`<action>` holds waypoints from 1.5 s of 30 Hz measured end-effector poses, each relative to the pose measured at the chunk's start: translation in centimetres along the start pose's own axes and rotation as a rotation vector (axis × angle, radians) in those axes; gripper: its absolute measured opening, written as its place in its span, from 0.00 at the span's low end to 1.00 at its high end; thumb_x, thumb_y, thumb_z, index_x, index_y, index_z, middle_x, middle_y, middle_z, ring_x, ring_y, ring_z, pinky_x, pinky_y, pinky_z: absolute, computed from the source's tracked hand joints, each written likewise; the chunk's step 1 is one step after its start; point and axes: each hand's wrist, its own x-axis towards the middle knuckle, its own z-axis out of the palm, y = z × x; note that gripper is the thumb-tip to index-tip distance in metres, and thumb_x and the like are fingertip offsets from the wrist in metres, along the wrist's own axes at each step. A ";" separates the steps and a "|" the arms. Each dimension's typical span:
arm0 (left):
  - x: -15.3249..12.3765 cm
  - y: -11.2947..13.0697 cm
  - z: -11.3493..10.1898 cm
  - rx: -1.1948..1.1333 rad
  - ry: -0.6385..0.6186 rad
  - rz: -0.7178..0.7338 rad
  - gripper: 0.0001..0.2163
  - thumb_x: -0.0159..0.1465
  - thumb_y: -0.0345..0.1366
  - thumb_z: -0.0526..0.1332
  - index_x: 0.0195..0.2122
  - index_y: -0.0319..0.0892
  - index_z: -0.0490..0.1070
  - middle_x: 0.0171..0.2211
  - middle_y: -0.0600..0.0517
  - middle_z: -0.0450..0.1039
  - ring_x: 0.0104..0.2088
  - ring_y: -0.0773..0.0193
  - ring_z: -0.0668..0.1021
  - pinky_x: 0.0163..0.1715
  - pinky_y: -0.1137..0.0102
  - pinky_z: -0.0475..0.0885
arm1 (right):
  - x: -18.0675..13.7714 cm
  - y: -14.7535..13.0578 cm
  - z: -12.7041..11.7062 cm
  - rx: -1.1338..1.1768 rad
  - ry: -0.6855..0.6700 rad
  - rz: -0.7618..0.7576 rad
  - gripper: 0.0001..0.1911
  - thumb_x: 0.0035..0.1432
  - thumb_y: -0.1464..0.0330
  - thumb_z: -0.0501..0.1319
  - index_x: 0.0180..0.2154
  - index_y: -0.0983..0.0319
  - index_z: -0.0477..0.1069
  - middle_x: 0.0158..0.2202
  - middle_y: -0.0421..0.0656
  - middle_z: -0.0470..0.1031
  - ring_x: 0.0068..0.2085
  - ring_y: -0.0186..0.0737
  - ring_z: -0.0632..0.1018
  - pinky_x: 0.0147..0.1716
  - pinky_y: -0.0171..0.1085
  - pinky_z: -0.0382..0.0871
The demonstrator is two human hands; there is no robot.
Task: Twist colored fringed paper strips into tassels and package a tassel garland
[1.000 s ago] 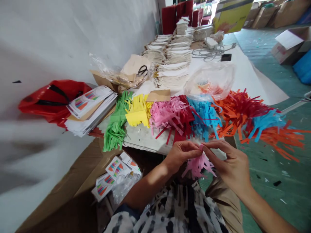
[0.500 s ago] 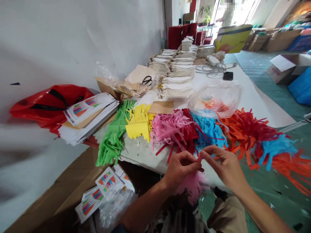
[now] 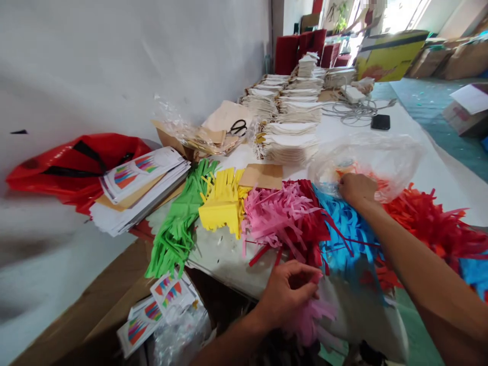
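Note:
My left hand (image 3: pixel 287 292) is closed in a pinch on the top of a pink tissue paper tassel (image 3: pixel 310 320), whose cut strips hang below it over the table's front edge. Farther off, my right hand (image 3: pixel 356 189) is at the opening of a clear plastic bag (image 3: pixel 400 155) with small orange and pale pieces inside. Its fingers are curled down among those pieces, and what they grip is hidden. Fringed tissue paper lies between the hands: a pink pile (image 3: pixel 280 213), a dark red one (image 3: pixel 314 231) and a blue one (image 3: pixel 345 223).
Green fringe (image 3: pixel 175 229) and yellow fringe (image 3: pixel 221 203) lie left, red-orange fringe (image 3: pixel 427 218) right. Behind are brown card (image 3: pixel 261 176), scissors (image 3: pixel 238 127), stacked white bundles (image 3: pixel 292 137), a cable (image 3: pixel 354 112) and a black phone-like object (image 3: pixel 380 122). Printed cards (image 3: pixel 143 173) stand left.
My right hand has left the pink tassel and moved forward to the plastic bag. My left hand keeps hold of the tassel, slightly lower in view. The view has shifted a little.

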 end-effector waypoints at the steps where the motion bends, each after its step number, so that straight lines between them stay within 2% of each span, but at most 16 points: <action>1: 0.1 0.0 -0.1 0.001 0.008 0.018 0.19 0.62 0.50 0.79 0.45 0.39 0.87 0.40 0.48 0.80 0.33 0.65 0.84 0.37 0.70 0.79 | -0.1 0.0 0.3 0.005 0.013 -0.004 0.18 0.71 0.68 0.59 0.51 0.68 0.86 0.53 0.66 0.85 0.58 0.65 0.85 0.57 0.54 0.73; 3: 0.2 -0.1 -0.1 0.003 0.017 0.039 0.20 0.60 0.52 0.80 0.41 0.39 0.89 0.41 0.47 0.80 0.33 0.65 0.84 0.37 0.70 0.80 | -0.5 0.1 0.6 0.030 0.040 -0.021 0.16 0.71 0.68 0.61 0.49 0.67 0.86 0.51 0.65 0.86 0.57 0.64 0.85 0.55 0.53 0.74; 6: -0.1 0.1 0.1 -0.039 0.027 0.048 0.21 0.60 0.55 0.80 0.41 0.40 0.90 0.37 0.47 0.81 0.30 0.66 0.83 0.35 0.71 0.78 | -1.2 0.5 0.1 0.095 0.113 -0.060 0.15 0.72 0.69 0.61 0.46 0.69 0.86 0.49 0.67 0.86 0.55 0.65 0.85 0.54 0.55 0.74; 10: -0.6 0.7 0.3 -0.076 0.070 0.113 0.19 0.61 0.54 0.80 0.40 0.41 0.90 0.37 0.48 0.81 0.30 0.67 0.82 0.34 0.72 0.78 | -2.8 1.2 -2.1 0.227 0.255 -0.162 0.16 0.77 0.68 0.59 0.48 0.65 0.86 0.53 0.63 0.85 0.59 0.63 0.84 0.59 0.56 0.73; 12: -0.9 0.9 0.4 -0.086 0.093 0.162 0.19 0.61 0.53 0.80 0.39 0.41 0.90 0.39 0.47 0.80 0.31 0.67 0.81 0.35 0.71 0.78 | -4.7 1.4 -3.7 0.338 0.307 -0.222 0.18 0.78 0.63 0.59 0.47 0.65 0.86 0.50 0.59 0.86 0.57 0.60 0.85 0.58 0.55 0.73; 15: -1.7 1.0 0.6 -0.068 0.116 0.211 0.17 0.64 0.52 0.79 0.39 0.41 0.90 0.39 0.47 0.81 0.34 0.66 0.81 0.38 0.71 0.77 | -10.5 1.5 -5.8 0.537 0.311 -0.342 0.23 0.79 0.55 0.58 0.48 0.64 0.86 0.48 0.54 0.87 0.54 0.55 0.86 0.55 0.51 0.76; 17: -2.4 1.2 0.9 -0.050 0.125 0.222 0.16 0.66 0.51 0.78 0.40 0.41 0.89 0.37 0.47 0.83 0.35 0.65 0.81 0.40 0.71 0.77 | -16.3 1.5 -6.6 0.635 0.216 -0.444 0.17 0.79 0.56 0.60 0.49 0.56 0.85 0.48 0.46 0.88 0.50 0.47 0.87 0.51 0.45 0.80; 18: -2.9 1.3 1.1 -0.047 0.127 0.225 0.16 0.66 0.50 0.77 0.40 0.41 0.89 0.36 0.47 0.83 0.36 0.64 0.81 0.41 0.71 0.77 | -19.3 1.5 -6.6 0.747 0.163 -0.490 0.12 0.76 0.57 0.65 0.46 0.53 0.86 0.45 0.44 0.88 0.45 0.46 0.87 0.47 0.43 0.81; 20: -3.8 1.6 1.5 -0.043 0.129 0.232 0.15 0.67 0.49 0.77 0.39 0.41 0.89 0.37 0.47 0.84 0.37 0.63 0.82 0.41 0.71 0.77 | -25.0 1.6 -6.2 0.873 0.060 -0.537 0.09 0.74 0.58 0.67 0.42 0.50 0.85 0.44 0.41 0.88 0.42 0.44 0.87 0.46 0.42 0.82; 22: -4.7 1.8 1.8 -0.013 0.130 0.260 0.14 0.68 0.48 0.76 0.40 0.41 0.88 0.38 0.46 0.85 0.38 0.62 0.83 0.42 0.70 0.77 | -29.2 1.6 -5.2 0.938 0.042 -0.447 0.06 0.72 0.58 0.69 0.43 0.49 0.85 0.42 0.39 0.88 0.40 0.43 0.87 0.44 0.40 0.83; 24: -5.5 1.9 2.2 0.044 0.132 0.310 0.12 0.69 0.46 0.75 0.40 0.41 0.89 0.38 0.46 0.85 0.39 0.61 0.83 0.43 0.69 0.77 | -31.9 1.7 -4.1 0.970 0.073 -0.334 0.06 0.71 0.57 0.71 0.44 0.49 0.85 0.41 0.38 0.88 0.40 0.43 0.87 0.44 0.40 0.83; 28: -6.8 1.9 2.8 0.155 0.131 0.397 0.11 0.71 0.44 0.73 0.39 0.42 0.88 0.37 0.46 0.85 0.39 0.60 0.84 0.42 0.68 0.77 | -34.0 2.2 -2.9 0.979 0.049 -0.259 0.07 0.70 0.56 0.72 0.44 0.50 0.86 0.42 0.39 0.88 0.40 0.43 0.87 0.42 0.40 0.82; 34: -8.0 2.0 3.3 0.250 0.094 0.475 0.10 0.72 0.43 0.73 0.41 0.42 0.89 0.37 0.44 0.86 0.38 0.60 0.84 0.41 0.68 0.77 | -35.5 3.0 -3.1 0.947 0.067 -0.322 0.05 0.71 0.58 0.72 0.46 0.47 0.85 0.44 0.36 0.88 0.42 0.42 0.87 0.46 0.40 0.80; 39: -8.4 1.9 3.3 0.315 0.066 0.512 0.10 0.72 0.42 0.72 0.41 0.42 0.88 0.37 0.44 0.86 0.37 0.59 0.84 0.41 0.67 0.77 | -36.5 2.8 -3.4 0.936 0.092 -0.369 0.04 0.72 0.61 0.70 0.46 0.47 0.84 0.43 0.38 0.88 0.40 0.44 0.88 0.43 0.41 0.81; 42: -8.6 1.4 3.4 0.334 0.042 0.453 0.11 0.72 0.43 0.72 0.41 0.41 0.88 0.37 0.45 0.86 0.38 0.60 0.84 0.43 0.68 0.77 | -37.0 2.6 -3.3 0.924 0.095 -0.352 0.03 0.72 0.62 0.69 0.45 0.48 0.83 0.42 0.39 0.87 0.40 0.44 0.87 0.44 0.42 0.82; 45: -8.9 0.8 3.6 0.238 0.032 0.319 0.17 0.69 0.47 0.76 0.54 0.42 0.86 0.40 0.46 0.86 0.40 0.60 0.85 0.44 0.69 0.79 | -37.3 2.7 -2.9 0.926 0.102 -0.259 0.02 0.72 0.61 0.69 0.44 0.49 0.82 0.42 0.39 0.87 0.41 0.44 0.87 0.45 0.42 0.81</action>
